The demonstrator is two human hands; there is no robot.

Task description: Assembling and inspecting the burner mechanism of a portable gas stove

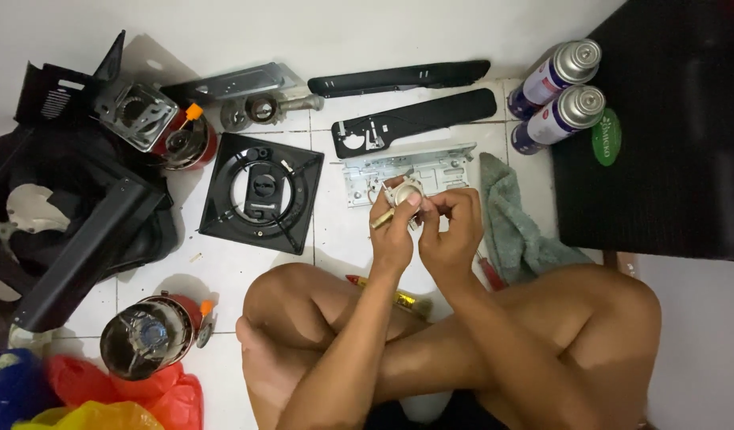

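Small round metal fitting point(404, 192), pale grey with a stubby brass-coloured stem pointing down and to the left: held up in front of the seated person, above the crossed legs and just over the near edge of the bare metal chassis plate point(407, 171) that lies on the white tiled floor point(224, 263). Left hand point(391, 231): closed around the fitting from below and from the left, thumb and forefingers pinching its rim, the brass stem showing past the knuckles. Right hand point(450, 231): curled, fingertips brought together at the fitting's right side, touching or nearly touching it; whether it grips a small part of its own cannot be told. The two hands meet at the fitting, so it lies between them, the left bearing it and the right working at its edge. Long axis of the fitting and stem: slanted, upper right to lower left. Surroundings: square black burner tray point(259, 195) to the left, well apart; two long black panels point(407, 99) beyond the chassis plate; grey-green cloth point(514, 223) just right of the right hand; two gas canisters point(558, 95) lying further right near a black mat point(661, 135); a yellow-and-red handled tool point(399, 299) on the floor under the forearms.
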